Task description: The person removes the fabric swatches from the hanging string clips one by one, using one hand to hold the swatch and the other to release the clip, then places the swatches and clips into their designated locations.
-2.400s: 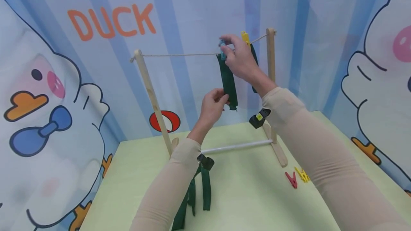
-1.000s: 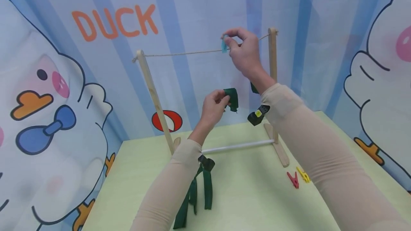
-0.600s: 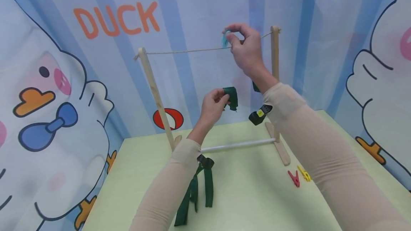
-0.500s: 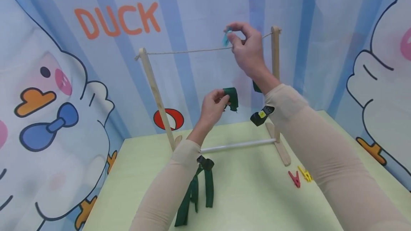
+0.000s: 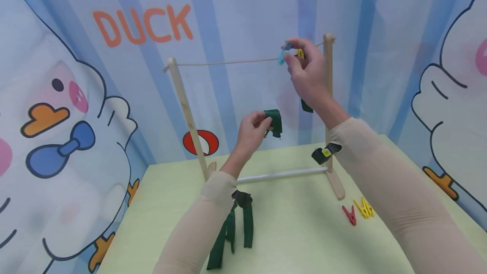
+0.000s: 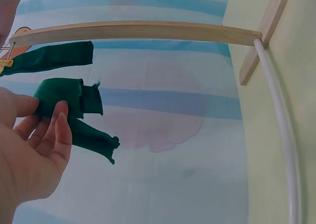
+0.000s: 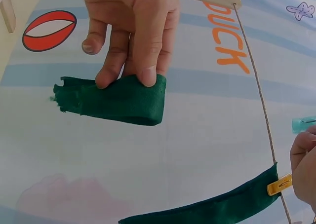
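My left hand (image 5: pixel 251 132) pinches a dark green fabric strip (image 5: pixel 274 122), which hangs folded over below the line. In the left wrist view the fold of that strip (image 6: pixel 59 96) lies between thumb and fingers. Up by the twine line (image 5: pixel 228 62), my right hand (image 5: pixel 310 71) pinches a light blue clothespin (image 5: pixel 283 54) between thumb and fingertips. Right behind that hand, a yellow clothespin (image 7: pixel 279 184) fixes another green strip (image 7: pixel 212 204) to the line; in the head view the hand hides most of this strip.
Wooden posts (image 5: pixel 186 113) and a white crossbar (image 5: pixel 283 175) make up the line's frame. More green strips (image 5: pixel 248 227) lie on the table (image 5: pixel 296 240) by the left forearm. A red clothespin (image 5: pixel 349 215) and yellow clothespins (image 5: pixel 365 208) lie at the right.
The green strip has come off the line and now hangs folded in my left hand. My right hand has lifted the blue clothespin away and moved right along the line.
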`<state>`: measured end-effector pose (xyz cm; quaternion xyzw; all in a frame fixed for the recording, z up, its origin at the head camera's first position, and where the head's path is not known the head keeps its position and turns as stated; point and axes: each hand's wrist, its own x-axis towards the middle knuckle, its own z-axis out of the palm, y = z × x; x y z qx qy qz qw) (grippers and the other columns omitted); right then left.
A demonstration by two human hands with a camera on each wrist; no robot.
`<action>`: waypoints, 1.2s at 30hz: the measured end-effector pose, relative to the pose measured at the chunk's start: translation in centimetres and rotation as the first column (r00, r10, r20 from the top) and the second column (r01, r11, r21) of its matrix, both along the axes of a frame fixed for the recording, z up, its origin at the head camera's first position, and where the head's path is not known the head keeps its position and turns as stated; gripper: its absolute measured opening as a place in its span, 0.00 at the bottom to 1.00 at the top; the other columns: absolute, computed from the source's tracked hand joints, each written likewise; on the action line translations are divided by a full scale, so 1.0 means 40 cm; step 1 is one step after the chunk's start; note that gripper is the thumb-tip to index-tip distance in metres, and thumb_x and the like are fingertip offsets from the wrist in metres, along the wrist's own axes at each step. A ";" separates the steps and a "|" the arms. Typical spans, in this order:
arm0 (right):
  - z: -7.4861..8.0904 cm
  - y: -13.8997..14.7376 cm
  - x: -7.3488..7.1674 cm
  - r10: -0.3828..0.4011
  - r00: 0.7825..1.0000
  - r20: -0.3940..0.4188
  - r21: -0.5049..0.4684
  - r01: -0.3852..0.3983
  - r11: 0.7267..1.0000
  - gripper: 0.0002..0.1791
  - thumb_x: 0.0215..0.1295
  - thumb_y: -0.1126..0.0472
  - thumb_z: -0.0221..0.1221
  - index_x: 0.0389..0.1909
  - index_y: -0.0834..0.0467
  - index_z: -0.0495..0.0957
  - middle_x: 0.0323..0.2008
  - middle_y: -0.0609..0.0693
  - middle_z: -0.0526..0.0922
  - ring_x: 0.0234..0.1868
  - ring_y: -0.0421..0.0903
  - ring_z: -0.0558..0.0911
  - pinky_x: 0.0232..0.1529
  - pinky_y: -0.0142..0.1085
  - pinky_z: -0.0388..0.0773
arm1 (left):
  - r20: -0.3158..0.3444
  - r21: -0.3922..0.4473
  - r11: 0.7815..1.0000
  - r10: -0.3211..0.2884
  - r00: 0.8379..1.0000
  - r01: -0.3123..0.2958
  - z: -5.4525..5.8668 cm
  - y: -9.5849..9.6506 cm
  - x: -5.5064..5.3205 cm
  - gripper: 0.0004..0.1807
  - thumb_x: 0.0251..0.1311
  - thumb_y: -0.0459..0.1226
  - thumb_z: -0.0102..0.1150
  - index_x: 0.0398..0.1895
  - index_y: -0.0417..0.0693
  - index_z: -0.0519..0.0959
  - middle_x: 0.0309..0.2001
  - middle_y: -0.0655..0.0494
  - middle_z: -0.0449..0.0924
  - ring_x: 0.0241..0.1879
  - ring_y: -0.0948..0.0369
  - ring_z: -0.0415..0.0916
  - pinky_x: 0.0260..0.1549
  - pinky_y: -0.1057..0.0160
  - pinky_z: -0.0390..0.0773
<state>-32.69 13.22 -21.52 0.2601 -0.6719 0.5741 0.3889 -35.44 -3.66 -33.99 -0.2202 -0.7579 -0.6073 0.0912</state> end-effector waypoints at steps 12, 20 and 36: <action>-0.110 0.096 0.014 -0.025 0.999 0.042 0.002 0.025 1.000 0.17 0.75 0.66 0.54 0.61 0.66 0.72 0.45 0.48 0.75 0.23 0.44 0.69 0.23 0.29 0.68 | -0.013 -0.004 1.000 -0.002 1.000 0.002 -0.036 -0.039 0.022 0.13 0.72 0.38 0.57 0.50 0.38 0.80 0.42 0.46 0.83 0.42 0.47 0.82 0.38 0.49 0.82; -0.159 0.154 0.049 -0.107 0.991 0.083 0.052 0.102 0.993 0.15 0.75 0.65 0.54 0.58 0.65 0.74 0.42 0.50 0.76 0.29 0.42 0.74 0.28 0.27 0.73 | 0.004 0.000 1.000 0.009 1.000 -0.009 -0.060 -0.059 0.051 0.11 0.71 0.37 0.57 0.48 0.38 0.81 0.40 0.47 0.84 0.39 0.52 0.82 0.37 0.49 0.82; -0.334 0.276 0.102 -0.236 0.950 0.204 0.220 0.190 0.957 0.17 0.73 0.66 0.57 0.57 0.71 0.74 0.39 0.53 0.78 0.33 0.33 0.77 0.32 0.20 0.75 | 0.095 -0.017 1.000 0.015 0.995 -0.013 -0.150 -0.081 0.082 0.11 0.72 0.37 0.57 0.49 0.39 0.80 0.41 0.48 0.83 0.39 0.55 0.83 0.34 0.57 0.81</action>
